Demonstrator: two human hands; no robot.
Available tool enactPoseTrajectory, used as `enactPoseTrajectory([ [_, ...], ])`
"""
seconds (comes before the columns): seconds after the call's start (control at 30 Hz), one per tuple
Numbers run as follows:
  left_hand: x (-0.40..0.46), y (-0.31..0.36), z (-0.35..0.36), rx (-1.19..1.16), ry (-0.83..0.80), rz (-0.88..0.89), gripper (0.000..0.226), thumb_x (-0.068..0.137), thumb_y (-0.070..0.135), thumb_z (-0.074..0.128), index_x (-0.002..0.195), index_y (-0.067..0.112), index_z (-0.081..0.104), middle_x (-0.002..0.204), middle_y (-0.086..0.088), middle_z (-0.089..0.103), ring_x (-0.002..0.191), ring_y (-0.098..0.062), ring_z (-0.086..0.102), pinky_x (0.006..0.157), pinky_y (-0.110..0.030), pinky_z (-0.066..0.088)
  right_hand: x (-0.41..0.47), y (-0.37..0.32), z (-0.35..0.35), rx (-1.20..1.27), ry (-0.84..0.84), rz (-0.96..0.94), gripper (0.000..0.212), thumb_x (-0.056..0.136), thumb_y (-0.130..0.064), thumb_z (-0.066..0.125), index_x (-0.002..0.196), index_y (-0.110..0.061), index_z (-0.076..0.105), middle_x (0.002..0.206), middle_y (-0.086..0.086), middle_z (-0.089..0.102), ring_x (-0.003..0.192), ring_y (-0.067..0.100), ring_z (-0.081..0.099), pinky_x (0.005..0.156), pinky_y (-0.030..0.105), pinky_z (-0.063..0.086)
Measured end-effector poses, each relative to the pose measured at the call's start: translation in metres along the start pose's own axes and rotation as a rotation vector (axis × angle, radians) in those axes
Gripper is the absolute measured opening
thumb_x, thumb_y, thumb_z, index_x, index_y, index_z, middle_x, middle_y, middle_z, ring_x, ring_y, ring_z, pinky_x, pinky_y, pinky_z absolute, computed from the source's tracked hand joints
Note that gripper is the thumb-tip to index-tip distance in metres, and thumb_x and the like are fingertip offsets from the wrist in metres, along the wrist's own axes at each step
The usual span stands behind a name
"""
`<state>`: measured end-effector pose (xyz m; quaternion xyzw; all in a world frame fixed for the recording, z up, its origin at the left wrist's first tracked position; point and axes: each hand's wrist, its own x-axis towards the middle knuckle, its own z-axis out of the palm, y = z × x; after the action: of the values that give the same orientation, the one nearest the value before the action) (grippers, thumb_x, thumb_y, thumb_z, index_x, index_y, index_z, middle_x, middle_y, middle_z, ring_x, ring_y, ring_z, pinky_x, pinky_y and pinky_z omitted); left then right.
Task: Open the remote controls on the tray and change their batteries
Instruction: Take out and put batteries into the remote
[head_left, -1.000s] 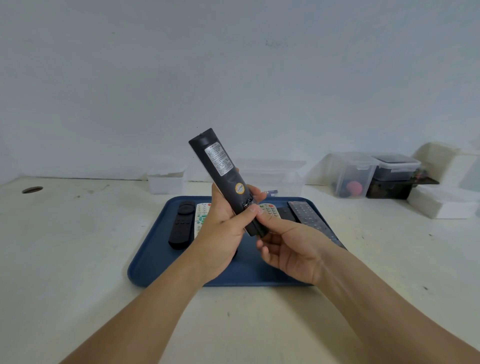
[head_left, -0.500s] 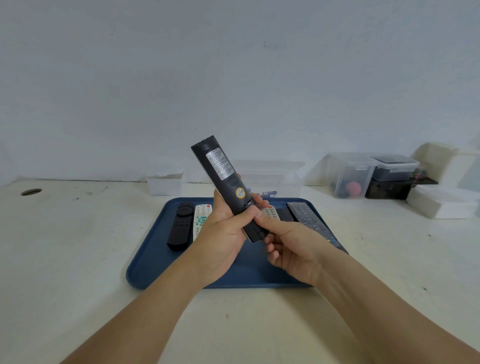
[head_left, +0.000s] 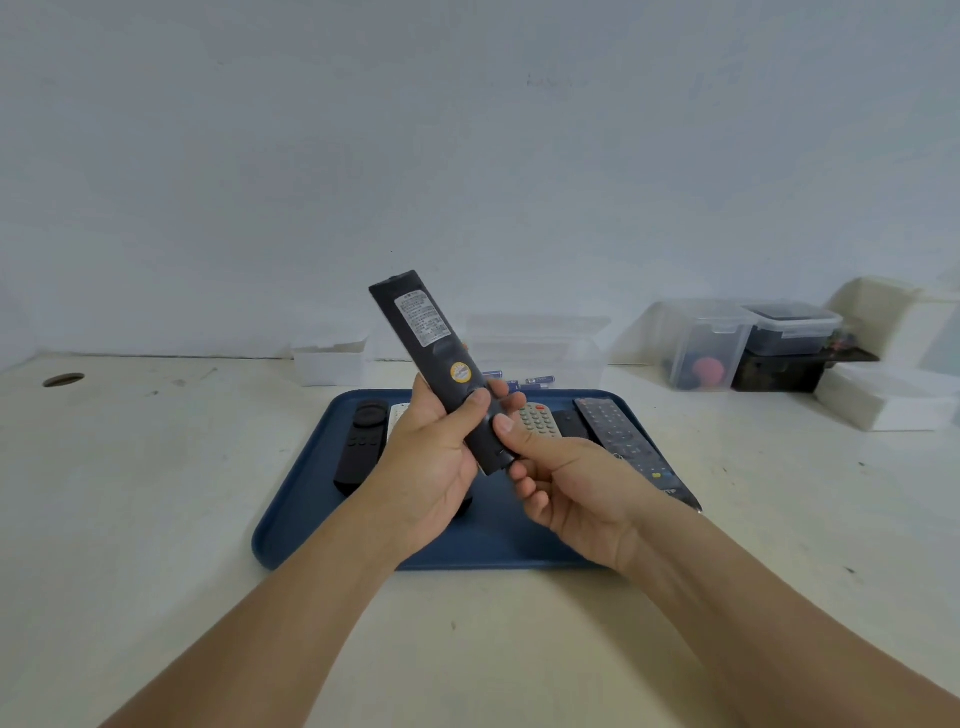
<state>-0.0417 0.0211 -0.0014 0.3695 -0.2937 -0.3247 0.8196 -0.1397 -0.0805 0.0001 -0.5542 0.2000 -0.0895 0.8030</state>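
Note:
I hold a long black remote (head_left: 431, 353) above the blue tray (head_left: 291, 514), its back facing me with a white label and a round yellow sticker. My left hand (head_left: 436, 457) grips its middle, thumb pressed on the back below the sticker. My right hand (head_left: 561, 478) pinches the lower end, thumb on the battery cover. On the tray lie a small black remote (head_left: 362, 447), a white remote (head_left: 399, 415) partly hidden by my left hand, a grey remote (head_left: 537, 421), a short black one (head_left: 569, 423) and a long dark remote (head_left: 631, 449). Blue batteries (head_left: 537, 382) lie behind the tray.
A white open box (head_left: 330, 358) and a clear lidded box (head_left: 537, 343) stand behind the tray. Clear and dark containers (head_left: 748, 343) and white boxes (head_left: 883, 397) crowd the back right. A round hole (head_left: 63, 380) is in the tabletop at far left.
The battery cover has slid up over the opening seen earlier near the sticker, and the remote's lower end now reads as closed. Both hands shifted slightly along the remote.

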Motion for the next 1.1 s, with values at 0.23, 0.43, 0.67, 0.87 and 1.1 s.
enactPoseTrajectory([
  [0.23,0.003,-0.001,0.001,-0.062,0.059,-0.076,0.016,0.104,0.009,0.045,0.120,0.012,0.049,0.100,-0.010,0.061,0.092,-0.023,0.063,0.078,-0.035,0.060,-0.001,0.003,0.000,-0.161,0.025,-0.073,0.038,0.083,-0.047,0.072,0.077,-0.012,0.059,0.055,0.002,0.051,0.043,0.010,0.042,0.036,0.018,0.034],
  [0.43,0.000,0.002,0.006,-0.144,0.095,-0.147,0.028,0.090,0.023,0.060,0.116,0.015,0.054,0.098,-0.008,0.063,0.083,-0.018,0.062,0.058,-0.029,0.043,-0.005,0.003,0.010,-0.094,0.014,-0.018,0.036,0.083,-0.052,0.071,0.080,-0.018,0.062,0.053,-0.004,0.045,0.040,0.007,0.032,0.037,0.017,0.020],
  [0.67,-0.001,-0.003,0.017,-0.246,0.268,-0.173,0.028,0.103,0.034,0.052,0.122,0.014,0.054,0.094,-0.009,0.065,0.081,-0.017,0.063,0.054,-0.026,0.043,0.002,0.016,0.019,-0.038,0.178,-0.146,0.042,0.082,-0.049,0.072,0.076,-0.012,0.053,0.052,0.003,0.034,0.038,0.012,0.024,0.037,0.018,0.016],
  [0.87,-0.004,-0.005,0.023,-0.392,0.301,-0.211,0.042,0.103,0.031,0.052,0.135,0.005,0.054,0.110,-0.017,0.062,0.098,-0.022,0.063,0.064,-0.030,0.060,0.004,0.024,0.021,-0.017,0.291,-0.311,0.052,0.084,-0.043,0.073,0.053,-0.014,0.043,0.045,0.006,0.032,0.036,0.016,0.024,0.038,0.017,0.017],
  [1.1,-0.007,-0.002,0.026,-0.437,0.306,-0.263,0.043,0.104,0.032,0.050,0.135,0.002,0.056,0.107,-0.015,0.063,0.088,-0.021,0.066,0.069,-0.034,0.064,0.000,0.026,0.021,-0.294,0.415,-0.593,0.071,0.088,-0.047,0.070,0.047,-0.001,0.034,0.047,0.007,0.029,0.047,0.020,0.024,0.047,0.027,0.022],
])
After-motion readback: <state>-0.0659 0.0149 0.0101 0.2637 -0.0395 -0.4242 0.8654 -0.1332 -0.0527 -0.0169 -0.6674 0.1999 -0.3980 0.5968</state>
